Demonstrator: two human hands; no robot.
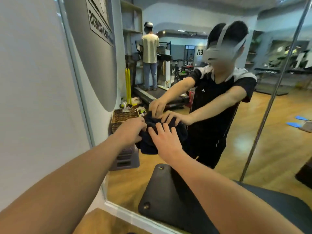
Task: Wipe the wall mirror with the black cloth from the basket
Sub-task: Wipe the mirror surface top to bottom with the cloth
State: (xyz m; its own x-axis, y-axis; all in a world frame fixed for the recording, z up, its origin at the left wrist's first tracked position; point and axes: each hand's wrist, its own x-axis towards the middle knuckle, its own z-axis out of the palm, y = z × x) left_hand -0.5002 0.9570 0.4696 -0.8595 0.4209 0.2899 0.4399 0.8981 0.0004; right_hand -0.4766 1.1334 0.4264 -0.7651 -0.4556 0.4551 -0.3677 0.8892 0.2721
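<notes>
Wood floor (278,132) w/ gray crate (125,162), blue flat items (300,120), treadmill (152,93).

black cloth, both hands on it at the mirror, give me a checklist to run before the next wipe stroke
1. Black cloth out of the basket, which shows as a reflection: ok.
2. Cloth against the wall mirror: ok, it appears to meet its own reflection.
3. Left hand gripping the cloth: ok, fingers close on its left edge.
4. Right hand pressing flat: ok, fingers spread over the cloth.
5. Cloth spread out for full contact: not ok, it is bunched and a fold hangs below the hands.
6. Glass ahead of the stroke free of smears: cannot tell, reflections hide the surface.
</notes>
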